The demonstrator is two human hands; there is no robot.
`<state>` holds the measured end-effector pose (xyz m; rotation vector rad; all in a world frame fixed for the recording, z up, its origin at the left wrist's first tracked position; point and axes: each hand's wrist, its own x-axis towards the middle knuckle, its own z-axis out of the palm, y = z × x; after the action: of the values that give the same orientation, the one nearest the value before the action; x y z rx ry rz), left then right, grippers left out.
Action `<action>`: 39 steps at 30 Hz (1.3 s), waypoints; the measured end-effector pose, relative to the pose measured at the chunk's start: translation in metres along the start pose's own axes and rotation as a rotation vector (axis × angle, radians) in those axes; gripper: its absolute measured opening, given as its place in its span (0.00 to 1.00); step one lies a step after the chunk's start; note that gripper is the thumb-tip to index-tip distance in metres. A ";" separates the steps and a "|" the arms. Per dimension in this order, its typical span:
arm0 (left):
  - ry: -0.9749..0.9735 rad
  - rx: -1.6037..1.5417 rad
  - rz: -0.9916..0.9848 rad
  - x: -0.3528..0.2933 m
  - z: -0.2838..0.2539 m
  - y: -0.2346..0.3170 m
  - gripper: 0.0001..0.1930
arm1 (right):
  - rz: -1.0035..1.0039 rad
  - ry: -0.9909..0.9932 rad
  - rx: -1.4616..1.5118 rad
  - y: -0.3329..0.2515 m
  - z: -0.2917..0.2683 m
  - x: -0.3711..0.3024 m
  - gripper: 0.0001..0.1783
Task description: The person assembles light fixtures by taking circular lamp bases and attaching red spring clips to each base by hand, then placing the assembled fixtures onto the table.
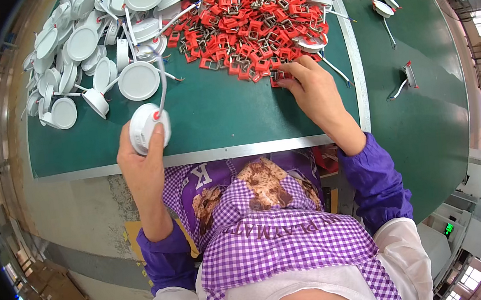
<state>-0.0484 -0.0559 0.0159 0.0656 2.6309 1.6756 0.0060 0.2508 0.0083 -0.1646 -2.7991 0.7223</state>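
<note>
A round white downlight (145, 128) with a short white cable sticking up from its back is gripped in my left hand (142, 154), held over the table's near edge. My right hand (311, 87) reaches to the near rim of a heap of red clips (250, 17) with metal springs. Its thumb and index finger pinch one red clip (278, 77) at the pile's edge. Left of that heap lies a large pile of similar white downlights (81, 43), their cables pointing many ways. One downlight (139, 81) rests face up just beyond my left hand.
The green worktop (220, 120) has a metal edge strip (235, 152) close to my body. A metal divider (354, 50) runs along its right side. Beyond it, a second green surface (428, 148) carries several spaced downlights, among them one with a cable (410, 75).
</note>
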 end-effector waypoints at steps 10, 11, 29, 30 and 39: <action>-0.466 -0.951 -0.598 -0.025 0.062 0.020 0.20 | -0.052 -0.029 0.027 -0.008 -0.010 0.003 0.12; -0.477 -0.947 -0.590 -0.025 0.065 0.024 0.20 | -0.066 -0.031 0.068 -0.009 -0.013 0.000 0.11; -0.358 -0.761 -0.183 -0.031 0.097 0.026 0.18 | -0.115 0.165 0.305 -0.068 0.002 -0.036 0.13; -0.352 -0.688 -0.140 -0.031 0.097 0.026 0.18 | -0.116 0.163 0.305 -0.069 0.001 -0.036 0.13; -0.331 -0.642 0.003 -0.030 0.092 0.028 0.14 | -0.137 0.130 0.206 -0.071 0.001 -0.032 0.12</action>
<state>-0.0138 0.0374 0.0024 0.2999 1.7740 2.1909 0.0330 0.1832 0.0351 0.0167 -2.5645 0.9242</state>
